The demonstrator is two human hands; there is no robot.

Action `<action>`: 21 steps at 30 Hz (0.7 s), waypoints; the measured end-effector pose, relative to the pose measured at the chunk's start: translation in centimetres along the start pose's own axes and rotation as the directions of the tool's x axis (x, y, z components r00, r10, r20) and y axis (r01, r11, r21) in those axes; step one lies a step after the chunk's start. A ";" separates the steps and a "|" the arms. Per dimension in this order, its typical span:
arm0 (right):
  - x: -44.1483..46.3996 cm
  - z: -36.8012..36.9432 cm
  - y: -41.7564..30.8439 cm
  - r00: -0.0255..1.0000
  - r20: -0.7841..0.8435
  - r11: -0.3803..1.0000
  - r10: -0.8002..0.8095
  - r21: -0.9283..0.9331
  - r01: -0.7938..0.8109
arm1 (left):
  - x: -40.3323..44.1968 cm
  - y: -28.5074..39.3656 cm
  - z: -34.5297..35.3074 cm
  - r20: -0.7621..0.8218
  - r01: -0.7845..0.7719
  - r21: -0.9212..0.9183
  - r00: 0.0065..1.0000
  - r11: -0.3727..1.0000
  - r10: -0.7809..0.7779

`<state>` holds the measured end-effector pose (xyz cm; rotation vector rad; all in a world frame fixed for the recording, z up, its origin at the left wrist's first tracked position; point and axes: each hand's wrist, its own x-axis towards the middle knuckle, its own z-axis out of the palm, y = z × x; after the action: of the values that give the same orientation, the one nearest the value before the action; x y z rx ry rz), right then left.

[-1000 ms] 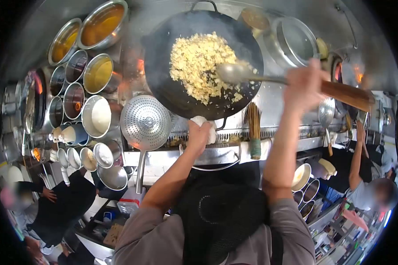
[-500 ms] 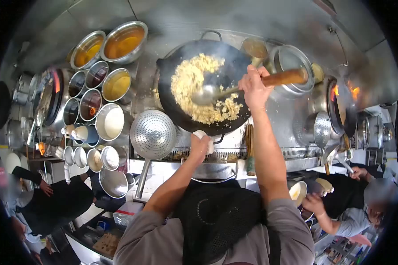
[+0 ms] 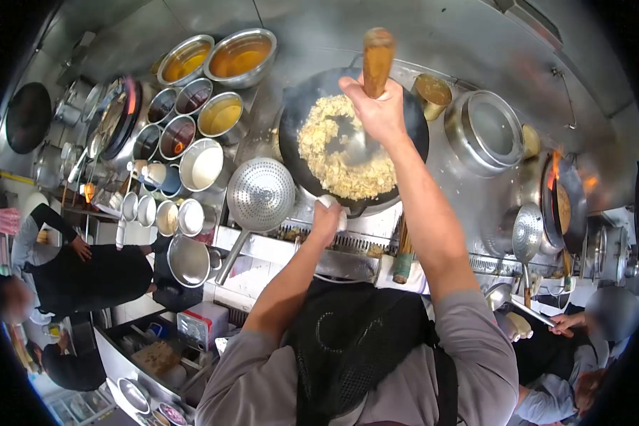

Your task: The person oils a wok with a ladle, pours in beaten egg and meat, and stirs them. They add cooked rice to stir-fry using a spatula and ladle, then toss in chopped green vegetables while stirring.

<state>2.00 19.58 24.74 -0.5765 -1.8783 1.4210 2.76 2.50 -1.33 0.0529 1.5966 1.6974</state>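
Note:
A black wok [image 3: 417, 135] stands in front of me, with crumbly pale yellow food [image 3: 319, 145] that looks like egg or fried rice lying in a ring inside it. My right hand [image 3: 380, 110] is closed round the wooden handle of a ladle [image 3: 379, 60]. The handle points up and away, and the metal bowl rests low among the food, partly hidden by my hand. At the wok's near rim, my left hand [image 3: 324, 221] grips a folded white cloth [image 3: 343, 219]. Whether the cloth wraps the wok's handle cannot be seen.
A perforated strainer [image 3: 261, 193] lies left of the wok. Beyond it are several seasoning containers [image 3: 220, 113] and two large bowls of orange liquid [image 3: 240, 60]. Metal pots [image 3: 486, 131] stand right, near another burner's flame [image 3: 555, 170]. Co-workers are at both sides.
My right hand has moved left and up, swinging the ladle handle from pointing right to pointing away. The food is gathered more tightly. The whole view has turned slightly.

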 end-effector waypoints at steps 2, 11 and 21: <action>-1.5 1.7 -0.2 0.945 -0.048 0.884 -0.322 0.343 0.318 | 0.0 -0.4 0.1 -0.020 -0.042 -0.021 0.999 0.999 0.041; -6.9 -2.3 -3.7 0.723 0.573 0.853 -0.386 -0.077 0.516 | -1.8 1.7 0.4 -0.007 0.094 0.033 0.996 0.995 -0.094; -11.0 -2.1 0.4 0.918 -0.335 0.974 -0.212 0.007 0.227 | -0.1 0.3 -0.8 0.165 0.102 -0.068 0.982 0.992 -0.090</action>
<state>10.77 13.24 21.80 -0.5275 -1.5827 1.1375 2.23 1.83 -1.19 0.0723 1.3916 1.6349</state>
